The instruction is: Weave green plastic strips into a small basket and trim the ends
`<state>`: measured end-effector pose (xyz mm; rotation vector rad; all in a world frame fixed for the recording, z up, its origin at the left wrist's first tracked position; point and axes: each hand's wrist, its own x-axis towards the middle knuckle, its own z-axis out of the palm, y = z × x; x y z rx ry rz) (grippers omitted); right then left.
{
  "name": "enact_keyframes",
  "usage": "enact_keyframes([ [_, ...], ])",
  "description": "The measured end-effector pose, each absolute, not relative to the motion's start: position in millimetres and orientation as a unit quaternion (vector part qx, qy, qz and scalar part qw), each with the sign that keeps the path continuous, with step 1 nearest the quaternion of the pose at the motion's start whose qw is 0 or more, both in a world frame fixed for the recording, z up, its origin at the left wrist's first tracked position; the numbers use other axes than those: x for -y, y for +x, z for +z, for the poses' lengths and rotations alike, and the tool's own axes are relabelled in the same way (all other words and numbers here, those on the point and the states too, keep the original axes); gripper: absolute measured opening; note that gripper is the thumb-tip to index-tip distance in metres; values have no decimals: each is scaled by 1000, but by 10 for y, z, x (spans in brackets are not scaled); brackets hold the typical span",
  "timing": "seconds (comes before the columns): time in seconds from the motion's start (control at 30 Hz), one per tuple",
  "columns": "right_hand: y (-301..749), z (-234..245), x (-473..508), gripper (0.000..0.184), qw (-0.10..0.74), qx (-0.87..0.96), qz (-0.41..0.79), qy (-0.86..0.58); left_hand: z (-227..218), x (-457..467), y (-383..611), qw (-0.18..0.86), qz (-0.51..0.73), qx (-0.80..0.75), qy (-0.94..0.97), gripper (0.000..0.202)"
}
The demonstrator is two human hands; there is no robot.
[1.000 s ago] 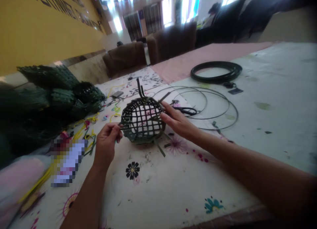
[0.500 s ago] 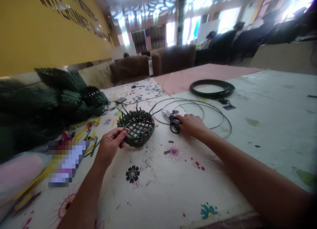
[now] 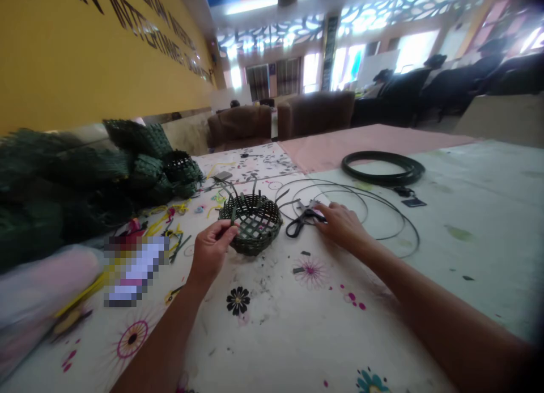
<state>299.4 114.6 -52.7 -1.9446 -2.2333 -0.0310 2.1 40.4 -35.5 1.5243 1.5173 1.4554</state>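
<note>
A small dark green woven basket [image 3: 254, 225] sits on the flowered tablecloth [image 3: 280, 319], open side up, loose strips sticking out of its rim. My left hand [image 3: 211, 250] pinches the near left edge of the basket, fingers closed on it. My right hand [image 3: 340, 225] lies just right of the basket, fingers closed round the blades of black-handled scissors [image 3: 302, 220], whose handles point toward the basket.
Thin wire hoops [image 3: 361, 206] lie behind my right hand, a thick black coil [image 3: 382, 167] farther back. A pile of green woven pieces [image 3: 97, 172] fills the left. Coloured strip scraps [image 3: 170, 223] lie beside it. Sofas and seated people are at the back.
The basket went from tilted on its side to resting upright on the table. My right hand left the basket, reached right and took hold of the scissors.
</note>
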Motion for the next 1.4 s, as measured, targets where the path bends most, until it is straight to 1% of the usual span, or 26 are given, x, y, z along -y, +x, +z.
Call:
enact_keyframes([
  [0.07,2974,-519,-1130,46,108,752,-28,-650,-366,-406,23,250,554,-562,561,26],
  [0.13,2950,-521,-1107,56,115,758,-40,-640,-369,-402,20,224,566,-562,561,24],
  [0.23,2910,-547,-1073,65,87,768,-42,-633,-359,-374,26,182,556,-563,584,23],
  [0.37,2861,-605,-1055,70,50,761,-27,-647,-345,-305,100,130,513,-547,648,21],
  [0.43,2845,-629,-1063,67,57,758,-22,-649,-354,-275,157,118,494,-525,683,21],
  [0.53,2838,-641,-1078,50,78,758,-23,-647,-390,-255,227,113,478,-489,721,20],
  [0.6,2843,-630,-1080,47,97,757,-17,-646,-421,-259,244,120,476,-482,726,20],
  [0.67,2854,-608,-1073,48,132,752,-9,-646,-450,-273,235,137,476,-497,712,22],
  [0.83,2936,-542,-1081,42,255,730,-28,-633,-469,-330,149,174,496,-551,648,28],
  [0.9,2988,-513,-1104,40,317,722,-48,-614,-445,-335,119,154,497,-568,638,30],
  [0.97,3027,-473,-1117,36,396,714,-65,-573,-401,-315,106,111,520,-577,620,28],
  [1.03,3026,-420,-1091,33,477,706,-67,-519,-350,-270,115,64,571,-562,595,24],
  [1.1,2969,-361,-1010,31,532,707,-56,-463,-309,-207,153,50,600,-527,601,23],
  [1.17,2864,-310,-881,29,546,732,-46,-404,-293,-139,225,96,588,-488,638,24],
  [1.2,2800,-294,-806,28,549,747,-44,-372,-296,-106,273,148,576,-468,654,27],
  [1.33,2564,-305,-541,30,541,788,-15,-294,-348,9,505,431,510,-372,645,46],
  [1.4,2496,-345,-464,31,546,791,-2,-275,-368,57,604,510,478,-349,624,47],
])
